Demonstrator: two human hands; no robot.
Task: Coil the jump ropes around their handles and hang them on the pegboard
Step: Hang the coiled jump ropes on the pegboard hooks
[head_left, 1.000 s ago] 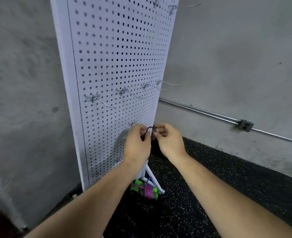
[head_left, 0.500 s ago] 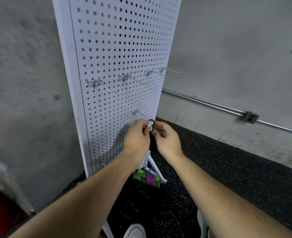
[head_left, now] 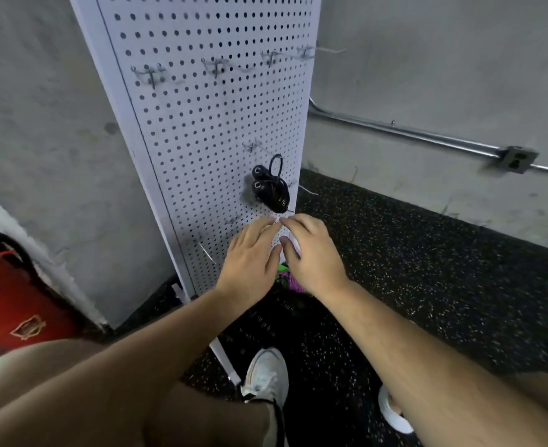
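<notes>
Progress: black jump rope point(head_left: 271, 188), coiled, is hung on pegboard point(head_left: 201, 124) at frame centre.
Hands: left hand point(head_left: 250, 256) and right hand point(head_left: 314, 253) are relaxed; nothing is held.
Remaining: green-purple rope point(head_left: 290, 280), lower centre, is judged unhung.

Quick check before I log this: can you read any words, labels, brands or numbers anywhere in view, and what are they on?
No text can be read in this view.
On the red bag-like object at lower left: a shield-shaped emblem, too blurred to read any lettering.
On the white perforated pegboard, black coiled jump rope, grey metal outlet box and white shoe: no markings visible.
</notes>
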